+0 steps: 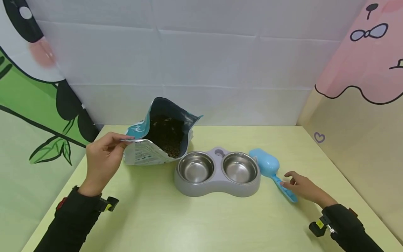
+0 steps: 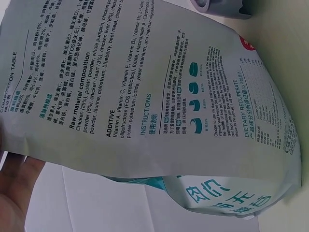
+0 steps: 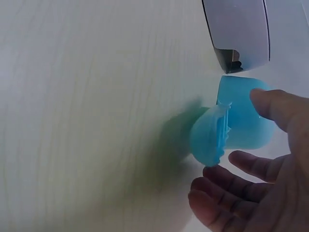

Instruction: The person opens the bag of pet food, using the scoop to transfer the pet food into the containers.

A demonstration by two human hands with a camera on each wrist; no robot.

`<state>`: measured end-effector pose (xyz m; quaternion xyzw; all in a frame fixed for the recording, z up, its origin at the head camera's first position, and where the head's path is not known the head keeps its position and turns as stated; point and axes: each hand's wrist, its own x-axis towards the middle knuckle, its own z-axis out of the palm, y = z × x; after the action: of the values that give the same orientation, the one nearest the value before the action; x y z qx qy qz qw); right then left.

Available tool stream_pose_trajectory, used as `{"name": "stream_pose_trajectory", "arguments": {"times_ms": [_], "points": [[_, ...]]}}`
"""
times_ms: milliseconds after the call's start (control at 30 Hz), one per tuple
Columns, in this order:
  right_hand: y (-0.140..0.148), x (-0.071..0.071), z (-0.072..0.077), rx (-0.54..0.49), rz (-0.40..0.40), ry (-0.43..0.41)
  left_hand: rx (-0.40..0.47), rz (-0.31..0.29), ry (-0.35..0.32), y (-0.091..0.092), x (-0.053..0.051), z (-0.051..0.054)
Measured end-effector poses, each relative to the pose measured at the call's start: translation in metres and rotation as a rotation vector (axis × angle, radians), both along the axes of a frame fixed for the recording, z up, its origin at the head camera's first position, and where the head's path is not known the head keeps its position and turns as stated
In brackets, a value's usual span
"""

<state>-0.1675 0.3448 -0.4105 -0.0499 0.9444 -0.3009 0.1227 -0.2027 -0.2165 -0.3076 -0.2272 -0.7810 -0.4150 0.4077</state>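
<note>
Left hand (image 1: 104, 160) pinches teal bag (image 1: 146, 154) (brown pellets (image 1: 170, 145)); right hand (image 1: 303, 187) spread near blue scoop (image 1: 267, 163).

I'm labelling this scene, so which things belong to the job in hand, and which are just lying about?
Job, as far as I can judge:
- bag, held by left hand
- scoop, right hand near
- bowls, untouched

Just there:
- table
- wall drawings
- wrist cameras

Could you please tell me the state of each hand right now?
Left hand: holding the bag by its rim.
Right hand: open near the blue scoop, holding nothing.
</note>
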Motion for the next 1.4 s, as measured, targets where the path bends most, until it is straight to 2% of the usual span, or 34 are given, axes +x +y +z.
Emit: {"name": "stream_pose_trajectory", "arguments": {"times_ms": [100, 233, 333, 567, 1100, 1400], "points": [[-0.002, -0.001, -0.004, 0.025, 0.004, -0.026, 0.001, 0.001, -0.003, 0.000, 0.001, 0.001], [-0.006, -0.004, -0.009, 0.084, -0.021, -0.017, 0.000, 0.002, -0.009, 0.000, 0.001, 0.002], [-0.011, -0.005, -0.012, 0.125, -0.035, 0.016, 0.000, 0.001, -0.014, 0.001, 0.002, 0.002], [-0.022, -0.003, -0.016, 0.236, 0.003, 0.134, -0.002, 0.007, -0.015, 0.001, 0.003, 0.003], [-0.026, -0.006, -0.022, 0.204, -0.022, 0.148, 0.006, 0.021, -0.012, -0.002, 0.004, -0.001], [-0.025, -0.002, -0.018, 0.311, -0.053, 0.202, 0.012, 0.009, -0.027, -0.001, 0.003, -0.001]]}}
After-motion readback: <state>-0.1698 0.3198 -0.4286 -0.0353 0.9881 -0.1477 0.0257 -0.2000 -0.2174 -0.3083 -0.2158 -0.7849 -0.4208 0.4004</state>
